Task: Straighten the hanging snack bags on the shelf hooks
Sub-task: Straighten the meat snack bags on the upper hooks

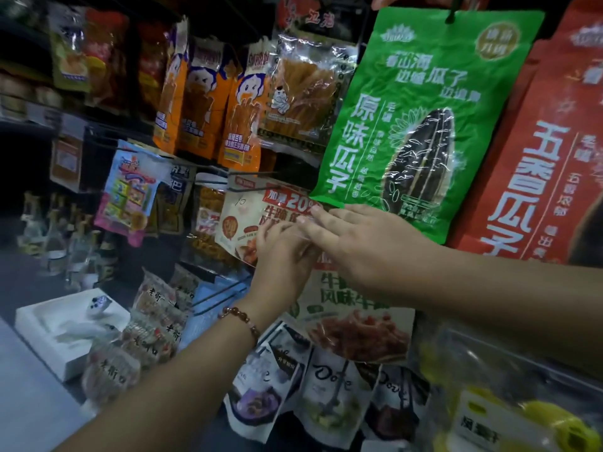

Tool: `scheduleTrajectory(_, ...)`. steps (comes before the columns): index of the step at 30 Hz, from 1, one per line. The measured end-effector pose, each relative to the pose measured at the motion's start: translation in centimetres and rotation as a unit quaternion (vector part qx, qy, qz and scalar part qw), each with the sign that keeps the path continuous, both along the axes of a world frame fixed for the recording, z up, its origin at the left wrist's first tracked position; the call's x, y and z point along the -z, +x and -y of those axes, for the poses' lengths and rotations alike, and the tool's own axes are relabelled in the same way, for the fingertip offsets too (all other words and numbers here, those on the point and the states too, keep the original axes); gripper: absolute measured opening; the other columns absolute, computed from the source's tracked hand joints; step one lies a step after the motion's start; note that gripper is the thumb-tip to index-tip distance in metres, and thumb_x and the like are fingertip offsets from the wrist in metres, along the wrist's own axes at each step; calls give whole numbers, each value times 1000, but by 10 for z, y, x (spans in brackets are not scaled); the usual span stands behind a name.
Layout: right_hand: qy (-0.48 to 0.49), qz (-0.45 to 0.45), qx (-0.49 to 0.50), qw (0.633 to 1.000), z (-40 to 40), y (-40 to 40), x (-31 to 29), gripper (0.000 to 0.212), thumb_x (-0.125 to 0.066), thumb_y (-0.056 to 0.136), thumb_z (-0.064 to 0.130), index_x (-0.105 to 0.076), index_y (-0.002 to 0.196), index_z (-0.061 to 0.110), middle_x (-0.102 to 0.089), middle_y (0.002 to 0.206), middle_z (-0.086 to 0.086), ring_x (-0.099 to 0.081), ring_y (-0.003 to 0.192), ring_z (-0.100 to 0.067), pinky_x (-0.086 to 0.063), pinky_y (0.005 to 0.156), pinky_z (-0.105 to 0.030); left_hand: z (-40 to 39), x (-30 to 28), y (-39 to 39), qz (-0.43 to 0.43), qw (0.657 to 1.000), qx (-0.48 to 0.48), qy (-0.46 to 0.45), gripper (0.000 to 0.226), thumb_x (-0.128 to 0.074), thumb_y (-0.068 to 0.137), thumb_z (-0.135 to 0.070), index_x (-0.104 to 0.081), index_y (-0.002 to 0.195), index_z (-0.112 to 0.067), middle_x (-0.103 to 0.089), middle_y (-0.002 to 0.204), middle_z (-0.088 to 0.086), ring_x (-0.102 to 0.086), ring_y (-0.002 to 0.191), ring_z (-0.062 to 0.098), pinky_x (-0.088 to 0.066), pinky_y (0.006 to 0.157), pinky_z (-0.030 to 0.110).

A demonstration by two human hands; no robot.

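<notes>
Working at the middle row of hooks, the person is bringing both hands together on a white-and-red snack bag [248, 220] that is hanging tilted from a black wire hook [251, 174], just below the big green seed bag [411, 119]. The left hand [280, 252], a bead bracelet [239, 318] on its wrist, is cupping the bag's lower right corner, its fingers curled round the clear edge. The right hand [355, 243] is lying flatter, fingers [315, 212] pinching the same clear edge higher up, probably to swing it square. A matching bag [355, 324] is hanging lower, below the wrists
</notes>
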State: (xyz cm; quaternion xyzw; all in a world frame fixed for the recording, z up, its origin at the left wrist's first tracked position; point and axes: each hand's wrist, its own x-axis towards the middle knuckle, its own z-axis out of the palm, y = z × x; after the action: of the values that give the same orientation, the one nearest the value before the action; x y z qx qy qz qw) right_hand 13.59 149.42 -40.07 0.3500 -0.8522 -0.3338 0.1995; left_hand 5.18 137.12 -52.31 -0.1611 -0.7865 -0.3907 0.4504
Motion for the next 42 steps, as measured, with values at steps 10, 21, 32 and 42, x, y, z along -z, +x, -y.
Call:
scheduleTrajectory(10,-103,-20,6,994,-11,1,-12,52,-25,103,46,-23,153,33,-66,124,-2,-63,107,-24,-53,86,-40,-1,-15,0,94,988,68,102,20,-62,93,-41,-58,74,-47,-54,82,-26,-45,102,8,-16,115,42)
scheduleTrajectory(21,-70,-25,16,997,-6,3,9,53,-25,107,30,-14,157,20,-26,161,-4,-33,145,-20,-25,117,-34,-10,-9,-1,47,993,-107,-34,45,-37,88,-40,-67,116,-22,-57,136,5,-32,141,27,-9,120,43)
scheduleTrajectory(32,-89,-84,-17,992,-24,-8,40,65,-25,85,20,-46,145,5,-44,149,-18,-48,135,-31,-35,110,-43,-21,64,17,47,974,-102,-195,75,-41,95,-50,-4,156,-27,-13,161,22,-2,150,40,-3,122,54)
scheduleTrajectory(42,-24,-82,-39,996,-38,2,56,80,-67,81,34,-37,150,8,-32,157,-18,-30,145,-37,-19,120,-49,-45,77,21,152,948,-86,-264,100,-54,90,-49,30,143,-36,36,153,12,28,145,37,-2,120,57)
